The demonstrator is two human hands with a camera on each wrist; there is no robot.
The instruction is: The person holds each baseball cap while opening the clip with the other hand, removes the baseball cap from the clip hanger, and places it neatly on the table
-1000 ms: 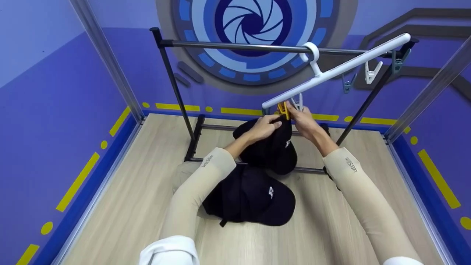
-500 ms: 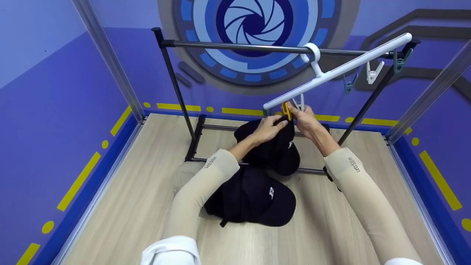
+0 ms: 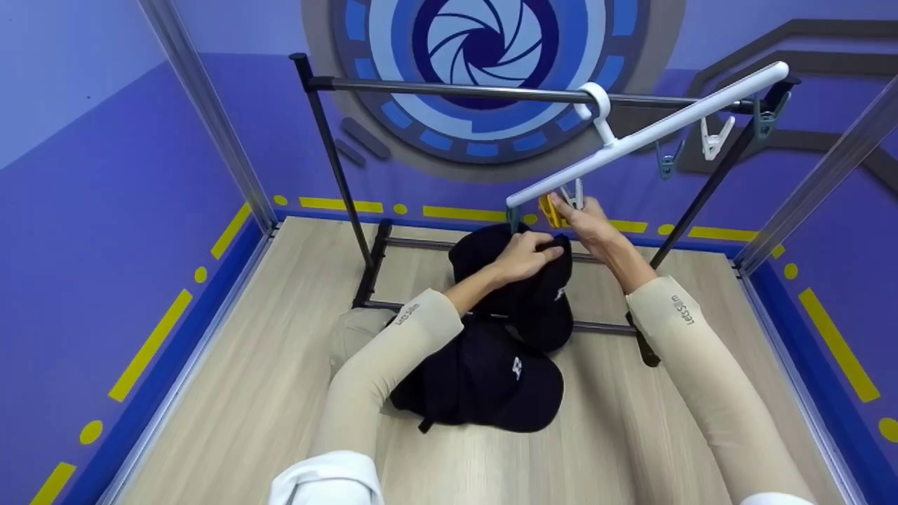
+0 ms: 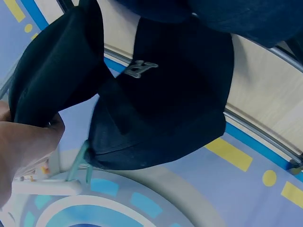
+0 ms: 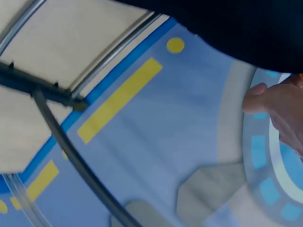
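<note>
In the head view, my left hand (image 3: 527, 257) pinches the edge of a black cap (image 3: 544, 315). The cap hangs brim down, its white logo facing right. A green clip (image 4: 80, 161) at the low end of the white hanger (image 3: 645, 133) meets another edge of this cap in the left wrist view. My right hand (image 3: 591, 226) pinches a yellow clip (image 3: 551, 210) just above the cap, apart from its edge. The right wrist view shows only part of that hand. A second black cap (image 3: 484, 382) lies on the floor below.
The tilted hanger hooks over the top bar (image 3: 456, 88) of a black rack. A white clip (image 3: 714, 139) and dark green clips (image 3: 668, 160) hang along its raised right side. Walls (image 3: 140, 210) enclose the wooden floor (image 3: 245, 393). A person's beige-clad knee (image 3: 354, 335) shows beside the floor cap.
My left hand has moved down and slightly right with the cap's edge, which now sits apart from the yellow clip. My right hand, still pinching the clip, has shifted slightly right.
</note>
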